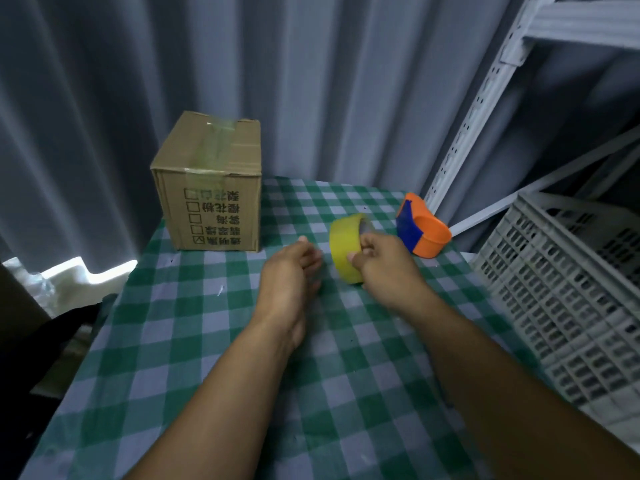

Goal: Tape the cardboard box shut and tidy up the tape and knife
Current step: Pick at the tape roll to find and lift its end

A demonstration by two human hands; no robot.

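Right hand [381,261] around tape roll [344,247]

The brown cardboard box [207,181] stood closed at the bench's far left, clear tape along its top seam. The yellow tape roll [347,244] stood on edge mid-bench. Just right of it lay the orange-and-blue knife [420,225].

My bench [214,358] wears a green checked cloth. Grey curtains [311,81] hang at twelve o'clock; white metal shelving [485,98] and a grey crate [571,289] stand at three.
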